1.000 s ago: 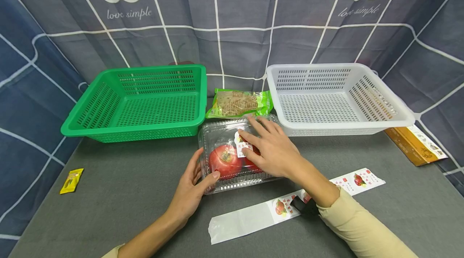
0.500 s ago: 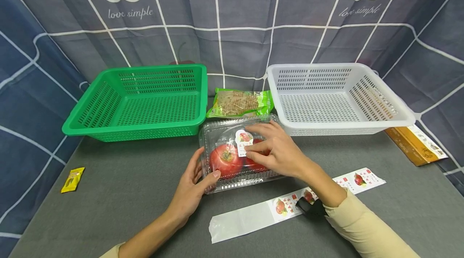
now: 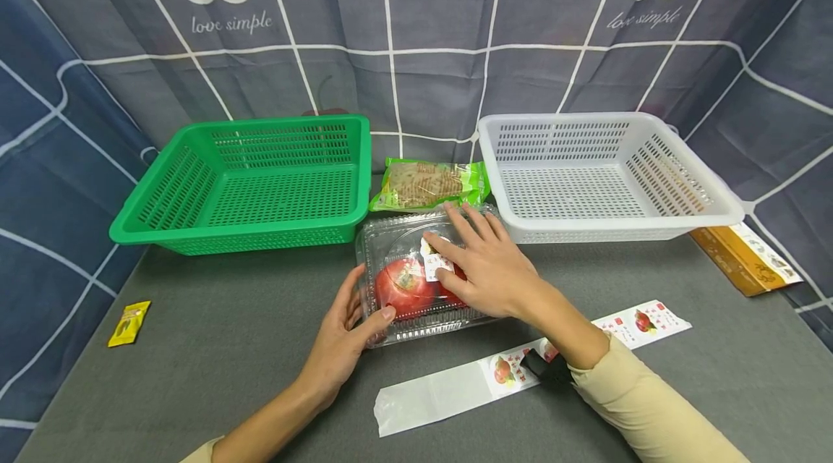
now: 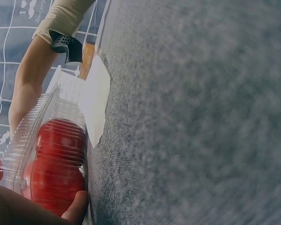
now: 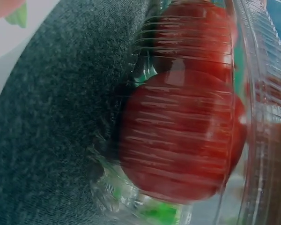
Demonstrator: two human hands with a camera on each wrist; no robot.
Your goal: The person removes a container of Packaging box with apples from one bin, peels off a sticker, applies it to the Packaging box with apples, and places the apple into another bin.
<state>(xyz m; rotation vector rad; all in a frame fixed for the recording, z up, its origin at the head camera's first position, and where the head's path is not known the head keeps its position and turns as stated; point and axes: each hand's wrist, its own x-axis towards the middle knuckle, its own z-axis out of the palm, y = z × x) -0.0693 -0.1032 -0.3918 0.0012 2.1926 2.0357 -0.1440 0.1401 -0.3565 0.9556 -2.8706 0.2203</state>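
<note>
A clear plastic clamshell box (image 3: 390, 235) with two red tomatoes (image 3: 405, 288) inside sits at the middle of the table. My left hand (image 3: 338, 340) holds its front left corner, thumb in front and fingers along the left side. My right hand (image 3: 488, 271) lies spread over the right part of the lid, fingers mostly straight. Index finger and thumb reach a white label (image 3: 434, 264) on the lid, partly covering it; the second tomato is largely hidden under this hand. Both tomatoes (image 5: 182, 136) show through the ribbed wall in the right wrist view.
A strip of fruit-printed labels (image 3: 436, 401) runs below the right forearm. Behind the box lies a green snack packet (image 3: 426, 186), between a green basket (image 3: 260, 235) and a white basket (image 3: 612, 228). A yellow sachet (image 3: 129, 323) lies left, a brown carton (image 3: 745, 260) right.
Half a second ago my right fingers were drawn together beside the label; now they are spread forward over the lid, much as one second ago. The left hand and box have stayed put.
</note>
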